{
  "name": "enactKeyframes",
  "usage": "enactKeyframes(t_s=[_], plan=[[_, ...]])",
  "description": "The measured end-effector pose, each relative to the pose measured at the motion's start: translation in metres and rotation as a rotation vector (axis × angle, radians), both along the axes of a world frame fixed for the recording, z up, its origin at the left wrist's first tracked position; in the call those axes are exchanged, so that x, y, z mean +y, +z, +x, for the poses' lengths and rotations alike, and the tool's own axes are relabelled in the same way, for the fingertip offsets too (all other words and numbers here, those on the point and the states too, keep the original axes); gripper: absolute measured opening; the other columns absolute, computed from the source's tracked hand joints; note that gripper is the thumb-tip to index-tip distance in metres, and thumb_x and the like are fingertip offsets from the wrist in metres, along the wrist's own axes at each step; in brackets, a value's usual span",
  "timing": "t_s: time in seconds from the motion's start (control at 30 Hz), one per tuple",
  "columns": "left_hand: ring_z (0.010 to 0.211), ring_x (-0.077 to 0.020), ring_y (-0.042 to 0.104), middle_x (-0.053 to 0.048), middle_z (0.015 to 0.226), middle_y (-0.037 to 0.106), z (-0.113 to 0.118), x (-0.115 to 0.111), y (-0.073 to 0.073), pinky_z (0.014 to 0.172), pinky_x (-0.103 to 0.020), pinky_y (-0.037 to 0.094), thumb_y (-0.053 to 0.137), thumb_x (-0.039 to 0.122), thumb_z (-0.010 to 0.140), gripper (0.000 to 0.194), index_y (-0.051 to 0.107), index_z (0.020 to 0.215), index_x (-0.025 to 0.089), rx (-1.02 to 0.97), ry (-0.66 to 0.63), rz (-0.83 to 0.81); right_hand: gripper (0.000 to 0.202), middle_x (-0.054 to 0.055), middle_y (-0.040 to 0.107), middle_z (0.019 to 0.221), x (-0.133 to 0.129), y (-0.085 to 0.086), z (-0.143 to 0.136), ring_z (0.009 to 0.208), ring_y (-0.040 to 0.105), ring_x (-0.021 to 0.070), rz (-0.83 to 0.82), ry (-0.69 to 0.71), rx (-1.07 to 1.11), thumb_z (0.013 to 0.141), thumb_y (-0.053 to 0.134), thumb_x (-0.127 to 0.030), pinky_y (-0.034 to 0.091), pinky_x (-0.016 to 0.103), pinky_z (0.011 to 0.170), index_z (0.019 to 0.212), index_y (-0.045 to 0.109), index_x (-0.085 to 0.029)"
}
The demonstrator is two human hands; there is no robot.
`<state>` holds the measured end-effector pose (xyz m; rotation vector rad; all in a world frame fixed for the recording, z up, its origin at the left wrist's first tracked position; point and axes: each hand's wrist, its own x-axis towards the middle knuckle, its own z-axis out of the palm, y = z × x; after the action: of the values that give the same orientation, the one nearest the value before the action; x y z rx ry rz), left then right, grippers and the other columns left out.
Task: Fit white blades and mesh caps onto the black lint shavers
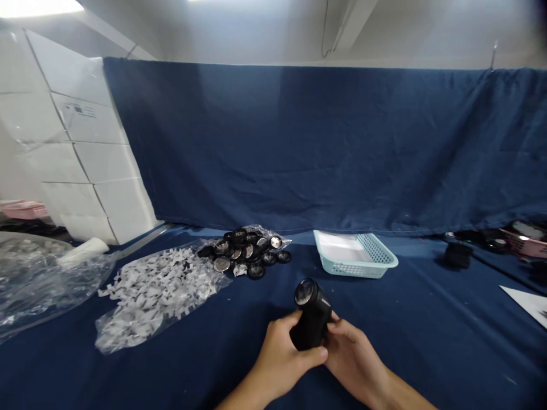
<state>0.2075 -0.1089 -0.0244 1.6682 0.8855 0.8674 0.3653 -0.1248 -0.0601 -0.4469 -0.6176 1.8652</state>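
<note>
A black handheld device with a round metal mesh head is held upright, tilted slightly left, above the blue cloth. My left hand is wrapped round its lower body from the left, thumb across the front. From the right, my right hand has its fingers against the device's side and back; some of those fingertips are hidden behind it. Beyond the device lies a pile of black round caps with metal mesh. Left of the caps, small white plastic pieces are heaped on a clear bag.
A light blue basket with white sheets inside stands behind the hands. White boxes are stacked at the left, near clear bags. On the right are a black object, a pink basket and a white sheet.
</note>
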Motion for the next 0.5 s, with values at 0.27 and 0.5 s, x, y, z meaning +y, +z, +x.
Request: enactKeyframes(t_s=[0.27,0.5], plan=[[0.109,-0.0265,0.059,-0.004,0.114,0.068,-0.0061,0.0072,-0.0061,0.094,-0.034,0.043,0.073,0.022,0.070,0.048,0.064,0.117,0.020,-0.114,-0.022,-0.208,0.040,0.007,0.065,0.116,0.0009,0.0021,-0.0021,0.106,0.059,0.0224,0.013,0.032,-0.059,0.092,0.052,-0.027,0.039,0.038,0.096,0.132,0.048,-0.023],[0.106,-0.0263,0.058,-0.006,0.106,0.068,-0.0071,0.0021,-0.0011,0.090,-0.034,0.043,0.073,0.025,0.070,0.045,0.064,0.113,0.017,-0.215,0.016,-0.375,0.044,0.010,0.065,0.117,-0.0001,0.0020,-0.0037,0.103,0.062,0.0234,0.001,0.014,-0.100,0.090,0.057,-0.024,0.040,0.043,0.096,0.132,0.045,-0.019]])
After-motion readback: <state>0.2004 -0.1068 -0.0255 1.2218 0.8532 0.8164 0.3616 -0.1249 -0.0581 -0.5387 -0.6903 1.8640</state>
